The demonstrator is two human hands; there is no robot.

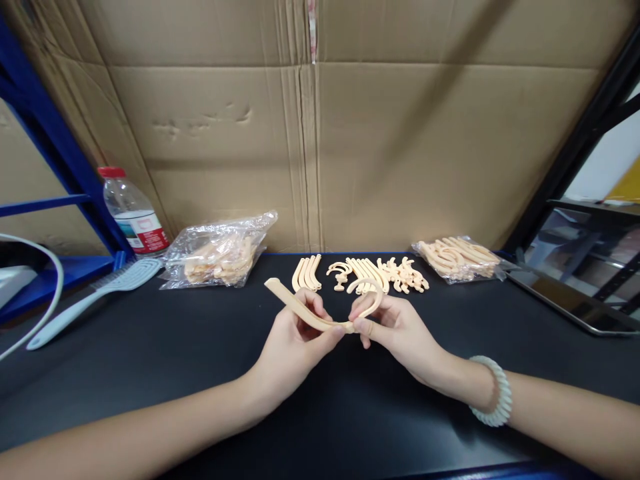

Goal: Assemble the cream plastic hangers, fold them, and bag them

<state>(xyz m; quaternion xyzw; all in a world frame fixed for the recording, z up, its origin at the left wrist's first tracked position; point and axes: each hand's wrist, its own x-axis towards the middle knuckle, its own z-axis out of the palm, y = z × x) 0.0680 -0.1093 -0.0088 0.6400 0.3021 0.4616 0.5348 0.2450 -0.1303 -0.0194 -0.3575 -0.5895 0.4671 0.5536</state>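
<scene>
My left hand (293, 343) is closed around a long, curved beige plastic hanger arm (290, 298), whose free end points up and to the left. Between thumb and fingers, my right hand (403, 333) pinches a beige hanger hook (379, 297) that curls upward. The two pieces meet between my thumbs; whether they are locked together I cannot tell. Just beyond my hands lie several loose hanger arms (306, 272), a row of straighter beige pieces (364, 268) and a pile of small curved parts (406, 275).
A clear bag of beige parts (220, 257) lies at the back left, another bag (457, 258) at the back right. A bottle (135, 217), hairbrush (100, 293) and white cable (57, 287) are at left. A tablet (575, 280) leans at right. Cardboard (400, 147) stands behind.
</scene>
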